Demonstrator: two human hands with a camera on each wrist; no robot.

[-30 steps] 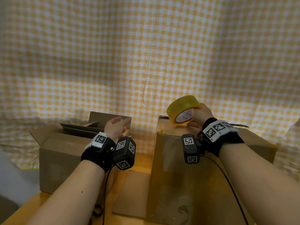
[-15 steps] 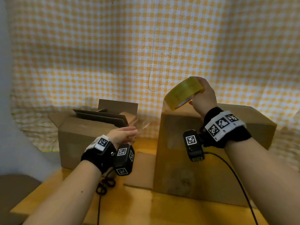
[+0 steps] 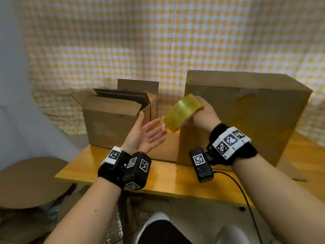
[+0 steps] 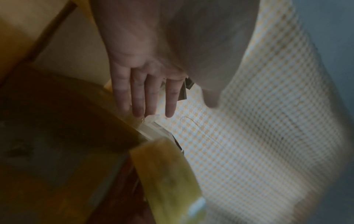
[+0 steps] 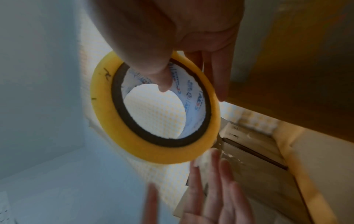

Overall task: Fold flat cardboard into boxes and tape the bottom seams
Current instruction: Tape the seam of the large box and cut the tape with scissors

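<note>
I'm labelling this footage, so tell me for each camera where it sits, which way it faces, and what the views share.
Head: worn on the head, facing forward and down at the table; shows both forearms, the open left hand and the right hand.
Left wrist: looks along the left hand's straight fingers toward the checked cloth.
Right wrist: looks along the right hand, thumb inside the tape roll.
Shared: all three show the tape roll and the left hand's fingers near it.
</note>
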